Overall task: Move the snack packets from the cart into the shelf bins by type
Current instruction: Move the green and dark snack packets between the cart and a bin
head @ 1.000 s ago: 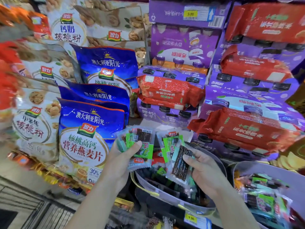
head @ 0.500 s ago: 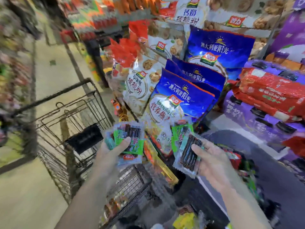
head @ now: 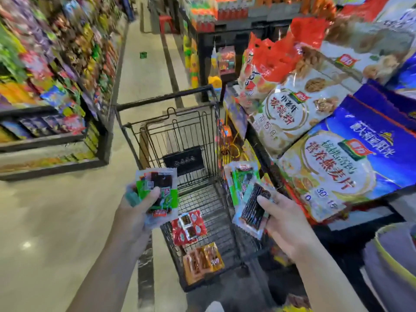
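Your left hand (head: 137, 212) has its grip pinched on a small fan of green snack packets (head: 157, 192), thumb pressed across their front, held up over the near left corner of the cart (head: 171, 131). Your right hand (head: 283, 224) is likewise clamped on its own bunch: a dark striped packet (head: 253, 208) lies under your thumb, and green packets (head: 240, 179) stick up behind it. That bunch hangs over the cart's right side, just beside the shelf edge.

Down in the cart's wire basket, more snacks lie on the bottom near you: a cluster of red packets (head: 189, 226) and, closer to your body, a cluster of orange packets (head: 202, 260). The far part of the basket floor looks bare apart from a black plate (head: 183, 159) on the end wall.

To your right the shelf carries big bags: a blue one (head: 351, 158) nearest your right hand, white ones (head: 292, 111) beyond it, and red ones (head: 276, 52) further along. At the lower right corner you can see the rim of a grey bin (head: 391, 253) with a yellow-green edge; its contents are out of sight. The aisle floor (head: 45, 221) stretches away on your left, past blurred shelves of goods.
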Demonstrator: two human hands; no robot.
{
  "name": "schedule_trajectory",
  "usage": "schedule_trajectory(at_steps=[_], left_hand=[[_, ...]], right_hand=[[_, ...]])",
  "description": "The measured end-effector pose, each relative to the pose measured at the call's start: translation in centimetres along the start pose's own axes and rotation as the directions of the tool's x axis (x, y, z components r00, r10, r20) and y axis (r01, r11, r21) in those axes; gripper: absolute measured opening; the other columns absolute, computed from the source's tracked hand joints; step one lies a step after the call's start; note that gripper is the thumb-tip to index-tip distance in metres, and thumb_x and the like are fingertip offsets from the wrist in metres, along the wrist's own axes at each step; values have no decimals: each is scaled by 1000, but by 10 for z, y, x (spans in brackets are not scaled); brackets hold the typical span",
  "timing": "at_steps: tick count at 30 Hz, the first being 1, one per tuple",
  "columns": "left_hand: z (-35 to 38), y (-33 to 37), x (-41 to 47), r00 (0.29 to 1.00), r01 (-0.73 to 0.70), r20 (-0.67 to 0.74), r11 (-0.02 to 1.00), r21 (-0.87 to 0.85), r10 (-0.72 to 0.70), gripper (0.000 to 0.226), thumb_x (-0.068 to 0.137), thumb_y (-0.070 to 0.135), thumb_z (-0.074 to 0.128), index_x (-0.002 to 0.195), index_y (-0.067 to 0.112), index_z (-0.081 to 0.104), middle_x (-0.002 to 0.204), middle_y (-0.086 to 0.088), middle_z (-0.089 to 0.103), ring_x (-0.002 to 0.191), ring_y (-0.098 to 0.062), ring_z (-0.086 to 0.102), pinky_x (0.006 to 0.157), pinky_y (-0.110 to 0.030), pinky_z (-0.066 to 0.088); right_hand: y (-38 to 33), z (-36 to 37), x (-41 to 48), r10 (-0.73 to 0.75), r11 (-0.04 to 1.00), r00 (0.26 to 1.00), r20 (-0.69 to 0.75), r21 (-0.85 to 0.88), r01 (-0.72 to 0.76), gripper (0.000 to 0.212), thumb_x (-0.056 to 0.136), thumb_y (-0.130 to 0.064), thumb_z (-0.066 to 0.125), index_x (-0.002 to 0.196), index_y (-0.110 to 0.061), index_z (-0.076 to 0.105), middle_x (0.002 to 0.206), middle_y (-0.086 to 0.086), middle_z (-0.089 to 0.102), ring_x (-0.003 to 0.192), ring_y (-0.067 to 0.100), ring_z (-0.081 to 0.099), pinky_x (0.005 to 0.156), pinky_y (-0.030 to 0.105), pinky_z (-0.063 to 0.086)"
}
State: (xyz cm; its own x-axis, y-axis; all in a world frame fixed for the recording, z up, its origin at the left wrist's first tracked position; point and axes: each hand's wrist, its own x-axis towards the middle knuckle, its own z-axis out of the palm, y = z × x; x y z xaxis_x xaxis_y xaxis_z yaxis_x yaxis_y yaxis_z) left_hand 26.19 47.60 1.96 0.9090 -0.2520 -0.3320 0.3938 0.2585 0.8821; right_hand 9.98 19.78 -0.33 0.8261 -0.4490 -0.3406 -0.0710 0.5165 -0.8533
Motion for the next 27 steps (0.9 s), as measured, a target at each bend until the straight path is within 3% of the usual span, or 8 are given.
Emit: schedule_trajectory(at_steps=[4, 7, 12, 14, 18, 21, 24, 27], left_hand=[[-34, -6, 18, 998, 56, -23, 998, -18, -56, 45, 86, 12, 76, 128, 23, 64, 125, -10, 76, 114, -35, 74, 91, -54, 63], [-38, -14, 32, 992, 109, -53, 993, -42, -111, 43, 84, 14, 79, 124, 23, 67, 123, -10, 77, 111, -34, 76, 79, -49, 66], [-24, -32, 63, 977, 187, -101, 982, -24, -188, 60, 79, 18, 81, 136, 13, 62, 124, -12, 77, 112, -33, 75, 95, -57, 60], [-17, -41, 81, 961, 222, -160, 974, -42, -226, 55, 82, 14, 81, 134, 11, 64, 122, -14, 77, 109, -33, 76, 88, -52, 64], [-3, -70, 133, 920, 308, -233, 949, -61, -314, 45, 91, 7, 79, 134, 12, 64, 125, -14, 76, 111, -32, 75, 77, -44, 65], [3, -101, 176, 878, 359, -314, 931, -66, -360, 47, 89, 9, 81, 133, 15, 65, 122, -11, 77, 109, -30, 77, 85, -51, 65], [5, -139, 221, 819, 422, -400, 904, -67, -411, 62, 81, 18, 88, 137, 18, 61, 123, -9, 77, 113, -32, 74, 101, -64, 56], [0, -175, 263, 765, 471, -451, 877, -95, -460, 90, 69, 27, 94, 149, 24, 51, 137, -12, 69, 119, -33, 71, 105, -65, 52]], right_hand=[[27, 38, 18, 47, 997, 999, -28, -63, -49, 40, 89, -15, 66, 127, -1, 64, 118, 22, 73, 106, 38, 73, 76, 47, 64], [43, 55, 34, 103, 991, 993, -57, -84, -108, 32, 95, -12, 62, 126, -2, 65, 115, 24, 74, 104, 39, 73, 67, 39, 62], [67, 62, 82, 177, 966, 979, -98, -172, -192, 23, 101, -10, 60, 123, -6, 69, 116, 22, 74, 116, 55, 61, 99, 75, 40], [76, 61, 109, 201, 953, 974, -101, -209, -218, 21, 102, -10, 61, 120, -6, 70, 115, 25, 73, 108, 59, 59, 95, 75, 43], [96, 57, 175, 261, 925, 963, -74, -266, -271, 19, 102, -9, 61, 119, -6, 68, 109, 18, 76, 95, 46, 66, 53, 36, 52], [115, 50, 226, 317, 904, 946, -64, -281, -322, 17, 102, -5, 59, 115, -6, 69, 103, 16, 77, 82, 31, 70, 46, 29, 50], [143, 39, 277, 383, 879, 921, -66, -281, -385, 20, 102, -5, 59, 119, -8, 70, 112, 21, 75, 99, 42, 72, 78, 50, 62], [179, 26, 322, 443, 839, 891, -102, -302, -452, 19, 101, -9, 63, 117, -12, 72, 114, 16, 76, 110, 38, 72, 100, 59, 53]])
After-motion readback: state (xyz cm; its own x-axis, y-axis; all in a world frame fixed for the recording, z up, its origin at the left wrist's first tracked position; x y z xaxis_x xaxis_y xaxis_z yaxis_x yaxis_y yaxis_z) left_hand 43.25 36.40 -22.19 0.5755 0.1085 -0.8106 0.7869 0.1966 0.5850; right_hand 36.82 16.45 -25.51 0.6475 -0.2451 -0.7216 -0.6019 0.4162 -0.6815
